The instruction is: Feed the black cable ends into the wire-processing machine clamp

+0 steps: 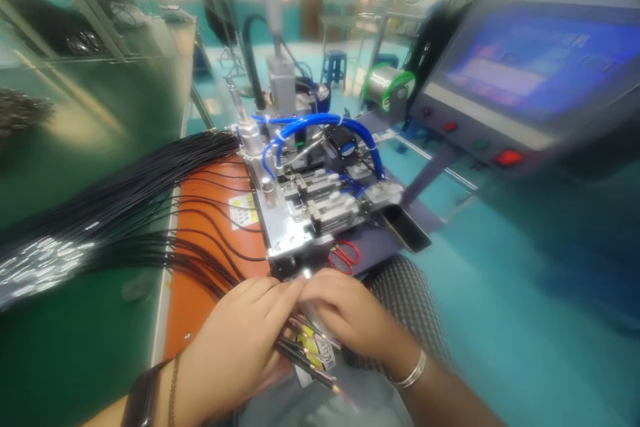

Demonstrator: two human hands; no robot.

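Head view puts your left hand [233, 340] and right hand [345, 313] close together just in front of the bench fixture, fingers curled inward and tips almost meeting over a short bunch of labelled black cables [310, 353]. These poke out below your palms with yellow flag labels showing. Your fingers hide the exact pinch, so you can't tell from this view how many strands each hand holds. Keep that grip snug and even so the ends stay level, and turn the labels where you can read them. Many more black cables [150, 207] fan out to your left across the orange mat [210, 307] and run up to the steel base plate [285, 227] of the pneumatic fixture, with its blue air hoses [320, 123]. Separate strands gently there, so none snag on the plate's edge. Red-handled scissors [345, 257] lie just past your right hand, beside a black tray [407, 227], so watch your knuckles around the blades. Beyond them, the control panel [540, 60] is blurred, and its readout can't be made out.
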